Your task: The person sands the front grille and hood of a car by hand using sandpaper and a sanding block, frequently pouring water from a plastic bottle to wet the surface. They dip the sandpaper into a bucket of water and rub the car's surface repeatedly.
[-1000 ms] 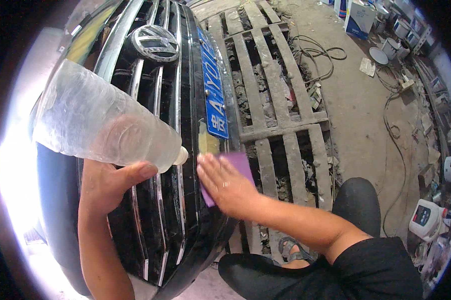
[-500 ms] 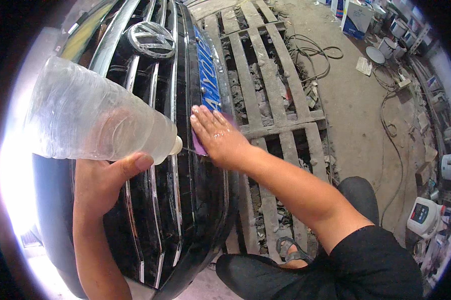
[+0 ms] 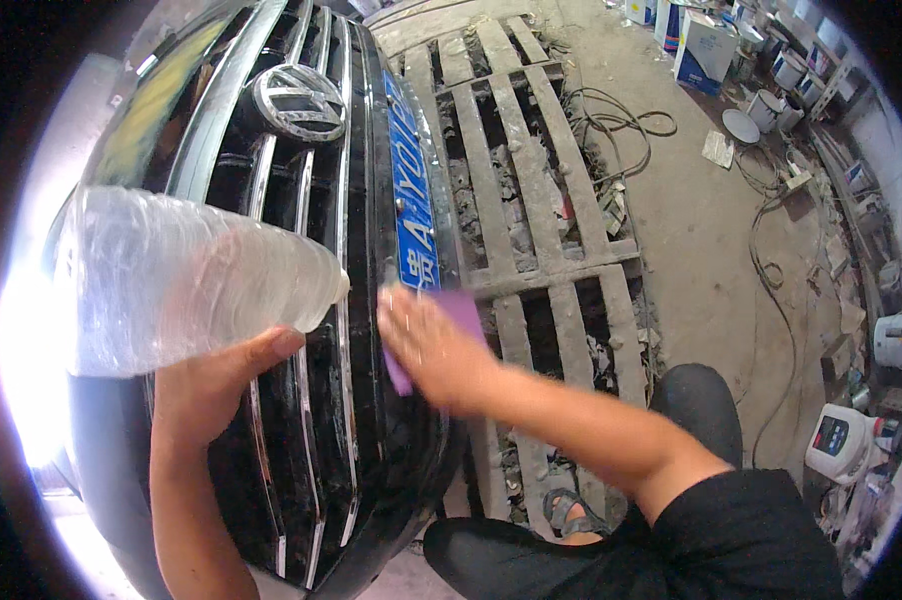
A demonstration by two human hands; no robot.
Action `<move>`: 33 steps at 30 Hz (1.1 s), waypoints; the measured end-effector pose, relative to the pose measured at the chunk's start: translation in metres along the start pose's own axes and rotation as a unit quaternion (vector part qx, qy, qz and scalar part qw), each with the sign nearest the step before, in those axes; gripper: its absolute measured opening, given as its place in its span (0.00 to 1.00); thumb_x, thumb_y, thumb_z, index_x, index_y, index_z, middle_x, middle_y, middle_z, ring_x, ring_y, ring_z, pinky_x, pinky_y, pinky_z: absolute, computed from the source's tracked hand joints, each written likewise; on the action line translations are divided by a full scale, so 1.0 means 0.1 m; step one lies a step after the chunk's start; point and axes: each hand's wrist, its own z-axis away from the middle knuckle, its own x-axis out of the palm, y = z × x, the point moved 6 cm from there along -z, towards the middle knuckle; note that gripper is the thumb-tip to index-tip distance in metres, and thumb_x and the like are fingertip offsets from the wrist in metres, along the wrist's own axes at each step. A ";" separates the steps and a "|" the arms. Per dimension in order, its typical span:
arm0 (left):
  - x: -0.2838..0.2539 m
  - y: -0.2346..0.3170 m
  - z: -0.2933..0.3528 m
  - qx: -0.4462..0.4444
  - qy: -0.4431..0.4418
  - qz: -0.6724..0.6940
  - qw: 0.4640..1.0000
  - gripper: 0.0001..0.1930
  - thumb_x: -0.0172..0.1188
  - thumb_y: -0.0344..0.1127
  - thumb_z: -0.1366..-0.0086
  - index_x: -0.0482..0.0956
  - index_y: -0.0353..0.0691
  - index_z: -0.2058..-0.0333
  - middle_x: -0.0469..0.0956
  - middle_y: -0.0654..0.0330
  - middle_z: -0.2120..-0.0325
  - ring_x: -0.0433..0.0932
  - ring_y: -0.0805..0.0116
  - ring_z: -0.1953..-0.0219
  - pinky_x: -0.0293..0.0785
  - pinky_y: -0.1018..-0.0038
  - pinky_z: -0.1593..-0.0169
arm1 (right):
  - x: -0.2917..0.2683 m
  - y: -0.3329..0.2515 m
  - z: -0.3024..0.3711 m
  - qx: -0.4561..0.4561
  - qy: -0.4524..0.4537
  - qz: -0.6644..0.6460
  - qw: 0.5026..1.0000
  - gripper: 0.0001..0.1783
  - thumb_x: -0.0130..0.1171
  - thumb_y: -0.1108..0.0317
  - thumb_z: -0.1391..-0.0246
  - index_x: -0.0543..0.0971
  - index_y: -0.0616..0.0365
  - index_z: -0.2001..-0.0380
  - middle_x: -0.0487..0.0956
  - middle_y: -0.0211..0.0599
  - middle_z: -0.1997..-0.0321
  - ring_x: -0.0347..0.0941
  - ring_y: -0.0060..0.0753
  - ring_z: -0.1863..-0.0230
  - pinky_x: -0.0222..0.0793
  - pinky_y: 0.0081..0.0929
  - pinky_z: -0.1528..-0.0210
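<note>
My left hand (image 3: 216,375) is wrapped round a large clear plastic bottle (image 3: 141,290), tilted on its side with its small pale cap end toward the right. The bottle is over the grille (image 3: 283,440) of a black car, which has several chrome bars. With my right hand (image 3: 436,350), slightly blurred, I press a thin purple sheet of sandpaper (image 3: 461,312) against the black bumper, just below the blue licence plate (image 3: 420,250). Wet spots shine on that hand. The sheet shows past both sides of my fingers; its underside is hidden.
A dusty wooden pallet (image 3: 531,270) lies on the floor along the car's front. Dark cables (image 3: 621,125) run over the floor. At the right are cans, boxes (image 3: 706,55) and a white device with a dark display (image 3: 839,440). My sandalled foot (image 3: 574,515) rests by the pallet.
My right hand and the purple sheet have moved down the bumper, away from the licence plate, and more of the sheet shows. The bottle has levelled slightly, its base lower in view.
</note>
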 end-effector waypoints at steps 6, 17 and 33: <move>0.07 -0.04 -0.02 0.008 -0.026 0.067 0.997 0.45 0.77 0.31 0.57 0.64 0.35 0.39 0.69 0.52 0.42 0.67 0.58 0.40 0.62 0.62 0.36 | -0.24 0.48 -0.41 -0.004 0.039 0.017 0.999 0.39 0.48 0.71 0.48 0.53 0.70 0.33 0.48 0.57 0.26 0.41 0.53 0.24 0.38 0.47 0.26; 0.19 0.03 -0.09 0.041 -0.042 0.121 0.991 0.44 0.75 0.27 0.55 0.63 0.37 0.38 0.66 0.53 0.39 0.65 0.58 0.37 0.60 0.62 0.34 | -0.26 0.63 -0.34 -0.003 0.052 0.026 0.998 0.40 0.50 0.70 0.49 0.53 0.70 0.33 0.49 0.58 0.27 0.42 0.52 0.25 0.39 0.46 0.26; 0.15 0.08 -0.03 0.010 -0.084 0.087 0.993 0.45 0.75 0.28 0.55 0.61 0.38 0.38 0.65 0.53 0.38 0.64 0.57 0.36 0.58 0.60 0.33 | -0.21 0.45 -0.36 0.022 0.038 -0.023 0.999 0.39 0.51 0.73 0.50 0.53 0.71 0.34 0.51 0.64 0.29 0.46 0.55 0.26 0.41 0.49 0.27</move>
